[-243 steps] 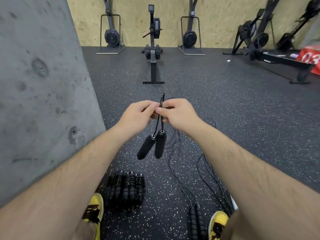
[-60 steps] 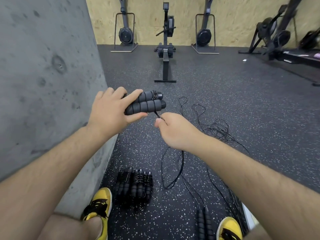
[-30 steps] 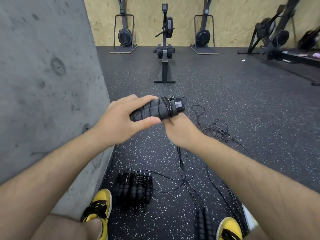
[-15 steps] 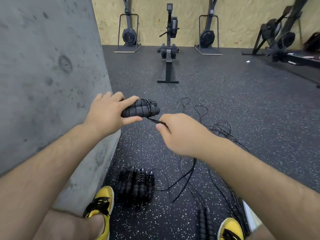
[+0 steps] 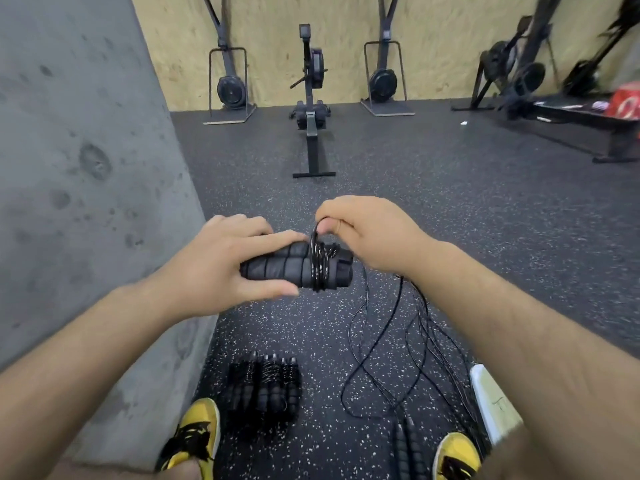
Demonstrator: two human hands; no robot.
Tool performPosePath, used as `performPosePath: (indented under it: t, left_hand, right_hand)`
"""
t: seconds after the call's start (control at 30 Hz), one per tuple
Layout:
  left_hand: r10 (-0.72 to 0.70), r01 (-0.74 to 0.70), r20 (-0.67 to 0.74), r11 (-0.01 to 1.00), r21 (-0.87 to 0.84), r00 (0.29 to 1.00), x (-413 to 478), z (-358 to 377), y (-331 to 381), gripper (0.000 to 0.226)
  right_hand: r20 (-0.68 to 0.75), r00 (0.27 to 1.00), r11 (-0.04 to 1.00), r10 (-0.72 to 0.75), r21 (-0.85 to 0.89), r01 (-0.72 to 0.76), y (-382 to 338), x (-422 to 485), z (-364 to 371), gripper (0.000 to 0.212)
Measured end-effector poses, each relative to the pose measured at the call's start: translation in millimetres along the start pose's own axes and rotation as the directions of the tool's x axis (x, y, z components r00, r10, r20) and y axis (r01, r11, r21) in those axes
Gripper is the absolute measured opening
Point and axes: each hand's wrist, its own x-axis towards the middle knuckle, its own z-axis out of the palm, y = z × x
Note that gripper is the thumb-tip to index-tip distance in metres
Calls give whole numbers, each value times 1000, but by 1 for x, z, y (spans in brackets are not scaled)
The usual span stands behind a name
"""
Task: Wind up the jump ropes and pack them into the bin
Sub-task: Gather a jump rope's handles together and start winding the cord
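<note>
Two ribbed black foam jump-rope handles (image 5: 277, 268) lie side by side in the left hand (image 5: 221, 268), its grip curled round them; thin glossy black cord (image 5: 320, 263) coils their right end, pinched above by the right hand (image 5: 367, 233), trailing to speckled rubber floor (image 5: 450, 209).

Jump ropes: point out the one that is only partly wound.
The jump rope held in the hands: left hand grips its paired handles, right hand pinches its cord, which trails to the floor. The bundles by the left shoe are fully wrapped.

Rowing machine (image 5: 311, 109) beyond concrete wall (image 5: 79, 174)
</note>
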Motion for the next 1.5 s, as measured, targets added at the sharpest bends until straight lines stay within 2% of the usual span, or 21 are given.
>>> performPosePath:
  t: [0.07,0.13,0.17,0.2,0.27,0.3,0.33,0.37,0.4,0.47,0.5,0.53,0.57,0.67,0.73,0.83,0.97,1.07,1.27,1.37,1.5]
  left_hand:
    - [-23,22,-11,991,-132,1000,6,-4,8,68]
    - [-49,40,-30,963,-266,998,11,-6,18,66]
    - [-62,48,-37,952,-302,997,14,-5,22,65]
    - [-77,60,-41,946,-319,996,17,-3,26,64]
    - [-121,100,-47,941,-324,991,18,5,30,61]
    - [-138,118,-45,942,-313,989,17,10,31,61]
    - [-145,128,-37,948,-290,989,16,15,32,61]
    - [-142,130,-27,957,-260,990,15,19,32,64]
    - [-140,131,-24,964,-232,990,15,22,30,68]
    - [-162,151,-40,969,-197,986,16,24,23,76]
    - [-168,158,-52,973,-170,984,17,24,17,78]
    - [-163,154,-62,980,-130,985,17,25,11,77]
    - [-152,145,-69,985,-92,986,18,27,5,76]
    - [-152,147,-97,987,-57,984,17,32,-10,74]
    - [-178,175,-132,984,-35,975,17,33,-19,74]
    - [-239,241,-147,970,0,960,14,33,-34,76]
    - [-295,302,-95,951,68,951,8,35,-42,78]
    - [-307,310,-47,940,142,951,6,37,-44,80]
    - [-224,221,-12,948,228,974,5,38,-42,76]
    - [-126,111,44,962,251,991,4,38,-37,74]
    - [-35,18,91,984,179,995,1,36,-27,72]
  right_hand:
    - [-2,999,984,37,177,-36,8,-2,2,30]
    - [14,991,882,130,455,-122,8,-4,4,23]
    - [84,973,757,213,616,-219,10,-3,10,16]
    - [205,949,641,239,701,-313,9,-2,13,10]
    - [298,936,429,186,833,-350,14,3,27,8]
    - [328,921,336,209,861,-382,13,7,29,16]
    - [355,910,318,214,856,-408,4,9,28,25]
    - [439,872,176,216,861,-477,6,7,33,31]
    - [471,828,185,303,824,-536,3,7,36,36]
    - [476,775,443,416,638,-630,-8,-1,31,27]
    - [444,779,622,443,473,-623,-12,-3,31,27]
    - [419,774,694,474,363,-622,-15,-3,35,27]
    - [361,770,662,526,395,-637,-16,-1,41,26]
    - [287,826,705,485,431,-563,-22,-4,47,34]
    - [306,845,714,439,452,-535,-32,-6,44,31]
    - [322,871,820,372,325,-471,-43,-8,39,37]
    - [345,880,914,326,123,-386,-53,-15,29,35]
    - [376,896,970,236,-31,-243,-61,-22,18,29]
    - [204,976,942,80,-336,-6,-52,-17,1,27]
    - [161,987,930,-23,-360,80,-43,-15,-2,33]
    - [134,986,930,-97,-340,138,-32,-12,0,44]
